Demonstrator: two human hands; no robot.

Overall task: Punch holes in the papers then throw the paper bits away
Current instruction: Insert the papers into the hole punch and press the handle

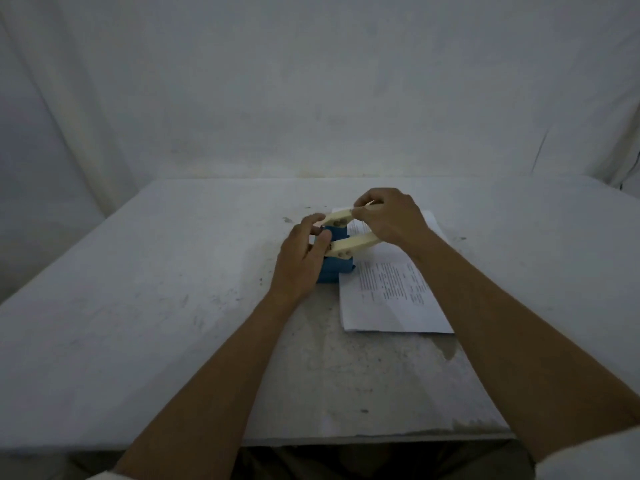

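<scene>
The blue hole punch (334,263) stands on the bench (173,306), touching the papers (391,296). The cream handle (353,245) is gripped by the right hand (388,220); the punch is steadied by the left hand (301,261). The sheets should be aligned first, then pressed straight down.

The hole punch (337,252) has a bright blue body and cream-coloured lever arms marked with small dark round spots near the pivot. The papers (391,296) are white with rows of fine dark printed text. The bench (173,289) is pale grey-white, flecked with dark specks and smudges. Behind it hangs a plain off-white cloth backdrop (311,81), faintly stained along its lower edge.
</scene>
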